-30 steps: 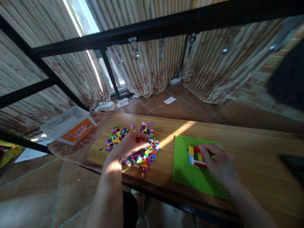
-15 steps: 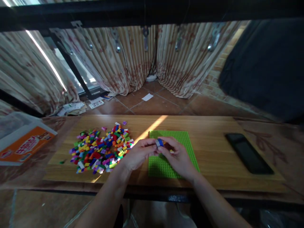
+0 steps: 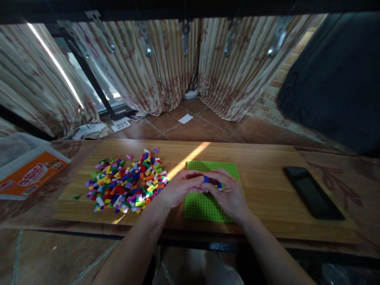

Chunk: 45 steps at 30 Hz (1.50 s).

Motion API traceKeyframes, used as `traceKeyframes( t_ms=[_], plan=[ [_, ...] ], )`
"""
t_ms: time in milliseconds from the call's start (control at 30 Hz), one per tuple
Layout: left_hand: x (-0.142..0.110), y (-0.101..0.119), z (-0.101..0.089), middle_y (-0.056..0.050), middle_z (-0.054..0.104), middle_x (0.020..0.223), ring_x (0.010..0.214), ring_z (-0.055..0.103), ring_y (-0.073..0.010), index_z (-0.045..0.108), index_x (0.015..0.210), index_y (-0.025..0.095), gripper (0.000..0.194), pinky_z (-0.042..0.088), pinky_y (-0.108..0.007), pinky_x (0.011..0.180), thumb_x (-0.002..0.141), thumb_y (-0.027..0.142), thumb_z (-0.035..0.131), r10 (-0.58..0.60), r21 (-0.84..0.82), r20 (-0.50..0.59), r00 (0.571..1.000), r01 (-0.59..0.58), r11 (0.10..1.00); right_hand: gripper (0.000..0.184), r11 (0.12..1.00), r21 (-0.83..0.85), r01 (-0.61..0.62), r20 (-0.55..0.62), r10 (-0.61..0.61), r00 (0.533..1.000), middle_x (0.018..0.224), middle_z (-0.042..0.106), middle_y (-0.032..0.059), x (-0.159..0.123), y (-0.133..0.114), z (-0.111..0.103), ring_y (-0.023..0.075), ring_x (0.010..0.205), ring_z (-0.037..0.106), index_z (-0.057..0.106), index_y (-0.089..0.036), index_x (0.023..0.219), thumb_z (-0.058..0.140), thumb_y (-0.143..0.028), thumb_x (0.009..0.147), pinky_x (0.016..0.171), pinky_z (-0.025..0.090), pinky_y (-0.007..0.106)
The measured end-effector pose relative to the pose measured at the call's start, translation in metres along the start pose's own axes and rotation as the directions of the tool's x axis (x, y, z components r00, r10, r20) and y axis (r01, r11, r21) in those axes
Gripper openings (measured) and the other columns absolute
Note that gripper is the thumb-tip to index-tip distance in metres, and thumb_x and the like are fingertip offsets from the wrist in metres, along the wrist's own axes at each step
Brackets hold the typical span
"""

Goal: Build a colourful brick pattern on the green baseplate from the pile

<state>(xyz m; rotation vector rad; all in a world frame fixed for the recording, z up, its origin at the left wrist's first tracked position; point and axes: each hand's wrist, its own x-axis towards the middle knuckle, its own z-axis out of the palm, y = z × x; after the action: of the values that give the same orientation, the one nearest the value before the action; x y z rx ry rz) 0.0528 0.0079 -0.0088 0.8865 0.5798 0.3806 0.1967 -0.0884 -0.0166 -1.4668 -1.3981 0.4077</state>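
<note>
Above the green studded baseplate (image 3: pixel 204 208), my two hands meet fingertip to fingertip. Between them shows a small blue toy brick (image 3: pixel 206 179), pinched by my left hand (image 3: pixel 181 188) and by my right hand (image 3: pixel 227 192). Another bit of blue, with white and yellow beside it, peeks out among the right fingers; how these pieces join is hidden. Both hands are closed. Left of them, a heap of mixed coloured bricks (image 3: pixel 118 190) is spread over the wooden board (image 3: pixel 267 190).
A black phone-like slab (image 3: pixel 313 192) lies at the board's right. At far left stands a clear box with an orange label (image 3: pixel 38 174). A stray green brick (image 3: pixel 76 197) rests left of the heap. A dark bar (image 3: pixel 166 10) crosses overhead.
My hands have shifted slightly right, and the held bricks have turned, showing a blue face where grey and blue showed before. The camera view has tilted slightly.
</note>
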Motion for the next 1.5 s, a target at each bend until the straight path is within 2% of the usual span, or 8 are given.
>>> traceKeyframes(
  t_ms=[367, 633, 767, 867, 967, 1100, 1333, 1500],
  plan=[
    [0.003, -0.001, 0.003, -0.006, 0.072, 0.078, 0.067, 0.068, -0.0141, 0.071, 0.087, 0.009, 0.027, 0.054, -0.032, 0.076, 0.069, 0.025, 0.082, -0.007, -0.115, 0.023, 1.000, 0.010, 0.993, 0.007, 0.986, 0.155, -0.054, -0.109, 0.072, 0.991, 0.086, 0.068, 0.0019, 0.001, -0.006, 0.001, 0.0159, 0.079, 0.062, 0.073, -0.024, 0.086, 0.070, -0.026, 0.080, 0.069, 0.052, 0.030],
    [-0.003, 0.018, -0.006, -0.009, 0.073, 0.088, 0.071, 0.067, -0.0119, 0.071, 0.094, 0.010, 0.017, 0.054, -0.026, 0.073, 0.083, 0.023, 0.067, 0.067, -0.080, -0.005, 0.998, -0.067, 0.995, 0.015, 0.860, 0.491, -0.140, -0.340, 0.338, 0.878, 0.086, 0.071, 0.0022, 0.010, 0.015, -0.031, 0.0120, 0.066, 0.062, 0.072, -0.025, 0.092, 0.069, -0.033, 0.079, 0.058, 0.054, 0.027],
    [0.002, 0.017, -0.007, -0.007, 0.071, 0.085, 0.068, 0.064, -0.0092, 0.069, 0.091, 0.011, 0.012, 0.053, -0.025, 0.073, 0.085, 0.017, 0.062, 0.055, -0.035, -0.145, 0.988, -0.060, 0.998, 0.020, 0.906, 0.359, -0.225, -0.300, 0.340, 0.891, 0.078, 0.069, 0.0014, 0.009, 0.027, -0.039, 0.0114, 0.057, 0.060, 0.071, -0.022, 0.091, 0.072, -0.036, 0.076, 0.051, 0.054, 0.027],
    [0.006, 0.013, -0.005, -0.007, 0.071, 0.088, 0.069, 0.064, -0.0091, 0.069, 0.090, 0.011, 0.012, 0.052, -0.024, 0.073, 0.083, 0.013, 0.060, 0.055, -0.042, -0.180, 0.982, -0.064, 0.997, 0.023, 0.955, 0.178, -0.238, -0.253, 0.278, 0.927, 0.084, 0.071, 0.0031, 0.006, 0.034, -0.036, 0.0156, 0.069, 0.065, 0.072, -0.021, 0.092, 0.073, -0.036, 0.075, 0.064, 0.058, 0.034],
    [0.008, 0.009, -0.003, -0.008, 0.071, 0.089, 0.070, 0.064, -0.0098, 0.068, 0.088, 0.011, 0.015, 0.051, -0.024, 0.072, 0.082, 0.012, 0.055, 0.060, -0.047, -0.198, 0.978, -0.070, 0.996, 0.023, 0.976, -0.031, -0.217, -0.153, 0.210, 0.966, 0.093, 0.071, 0.0050, 0.003, 0.034, -0.033, 0.0186, 0.082, 0.067, 0.071, -0.021, 0.098, 0.069, -0.034, 0.079, 0.077, 0.057, 0.037],
    [0.012, 0.007, -0.002, -0.005, 0.069, 0.082, 0.064, 0.061, -0.0080, 0.068, 0.082, 0.011, 0.016, 0.047, -0.021, 0.065, 0.084, 0.017, 0.053, 0.047, 0.014, -0.265, 0.963, -0.044, 0.999, 0.017, 0.957, -0.259, -0.127, 0.004, 0.133, 0.991, 0.092, 0.069, 0.0050, 0.001, 0.027, -0.030, 0.0179, 0.078, 0.065, 0.070, -0.021, 0.098, 0.063, -0.026, 0.084, 0.075, 0.055, 0.036],
    [0.016, 0.002, 0.001, 0.000, 0.063, 0.072, 0.056, 0.051, -0.0052, 0.065, 0.073, 0.012, 0.013, 0.036, -0.019, 0.056, 0.078, 0.025, 0.062, 0.055, 0.162, -0.318, 0.946, -0.003, 0.987, 0.019, 0.932, -0.362, -0.001, 0.108, 0.043, 0.993, 0.097, 0.067, 0.0052, 0.002, 0.023, -0.020, 0.0179, 0.083, 0.065, 0.071, -0.023, 0.096, 0.057, -0.020, 0.085, 0.076, 0.055, 0.035],
    [0.018, 0.000, 0.003, 0.001, 0.061, 0.069, 0.056, 0.050, -0.0062, 0.064, 0.072, 0.013, 0.014, 0.035, -0.020, 0.054, 0.077, 0.026, 0.062, 0.108, 0.268, -0.314, 0.943, -0.021, 0.963, 0.022, 0.924, -0.382, -0.026, 0.109, 0.073, 0.991, 0.103, 0.064, 0.0056, 0.002, 0.026, -0.016, 0.0181, 0.085, 0.064, 0.071, -0.023, 0.099, 0.057, -0.018, 0.084, 0.079, 0.055, 0.036]
  ],
)
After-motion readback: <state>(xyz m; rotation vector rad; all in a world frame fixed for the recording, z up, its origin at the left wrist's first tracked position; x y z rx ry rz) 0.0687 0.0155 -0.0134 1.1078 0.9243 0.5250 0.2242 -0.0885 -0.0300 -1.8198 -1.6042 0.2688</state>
